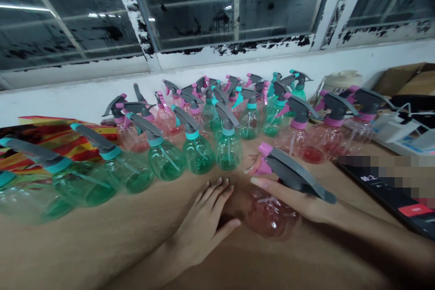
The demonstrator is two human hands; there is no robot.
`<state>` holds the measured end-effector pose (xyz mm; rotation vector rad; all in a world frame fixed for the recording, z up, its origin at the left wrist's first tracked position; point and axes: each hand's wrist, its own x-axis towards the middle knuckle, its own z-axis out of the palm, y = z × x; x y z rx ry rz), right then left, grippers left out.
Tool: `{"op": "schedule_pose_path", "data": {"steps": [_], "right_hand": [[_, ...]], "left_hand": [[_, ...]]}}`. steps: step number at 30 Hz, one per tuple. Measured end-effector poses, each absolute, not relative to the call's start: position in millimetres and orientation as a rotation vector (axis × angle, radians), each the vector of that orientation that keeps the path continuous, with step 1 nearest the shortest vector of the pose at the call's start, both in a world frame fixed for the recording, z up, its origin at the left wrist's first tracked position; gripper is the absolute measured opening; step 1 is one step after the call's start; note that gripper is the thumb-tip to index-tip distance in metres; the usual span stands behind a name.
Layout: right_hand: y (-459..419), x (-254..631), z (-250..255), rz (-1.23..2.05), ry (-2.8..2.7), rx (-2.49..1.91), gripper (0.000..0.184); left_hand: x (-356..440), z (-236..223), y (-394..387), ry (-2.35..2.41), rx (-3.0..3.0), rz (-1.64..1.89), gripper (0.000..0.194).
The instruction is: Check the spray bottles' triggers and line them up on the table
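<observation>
My right hand (301,200) is closed around the neck of a clear pink spray bottle (272,219) with a grey head and pink nozzle. The bottle leans slightly, and part of its neck is hidden by my fingers. To its left, my left hand (205,222) lies palm down over the table, fingers stretched out and holding nothing. Just beyond my left fingertips stands a green spray bottle (228,152) with a grey and teal head. A second green spray bottle (199,154) is beside it.
Several green spray bottles (131,174) line the left side of the wooden table (112,244). Pink ones (324,138) stand at the right, with more crowded behind. A phone (384,190) lies at the right. A patterned red-yellow bag (81,140) sits left, below the windows (193,9).
</observation>
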<state>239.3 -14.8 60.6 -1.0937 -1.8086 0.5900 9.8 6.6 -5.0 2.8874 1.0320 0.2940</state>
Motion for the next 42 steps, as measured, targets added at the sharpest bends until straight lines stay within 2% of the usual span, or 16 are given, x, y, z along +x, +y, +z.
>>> {"op": "schedule_pose_path", "data": {"steps": [11,17,23,31,35,42], "right_hand": [[-19.0,238.5,56.9,0.588,-1.758,-1.116,0.013],[-20.6,241.4,56.4,0.611,-1.754,-1.061,0.033],[-20.0,240.4,56.0,0.574,-1.774,-1.05,0.024],[-20.1,240.9,54.5,0.616,-1.723,-0.983,0.039],[-19.5,240.7,56.6,0.623,-1.728,-0.975,0.036],[-20.1,237.2,61.5,0.584,-1.725,-0.998,0.019]], "left_hand": [[9.5,-6.5,6.9,1.023,2.88,0.31,0.058],[9.0,-8.6,7.5,1.02,2.885,0.319,0.058],[9.2,-7.2,7.7,1.01,2.888,0.314,0.058],[9.8,-6.1,7.7,1.026,2.89,0.268,0.058],[9.4,-5.8,7.3,1.026,2.883,0.26,0.057],[9.1,-6.5,7.6,1.033,2.896,0.268,0.056]]}}
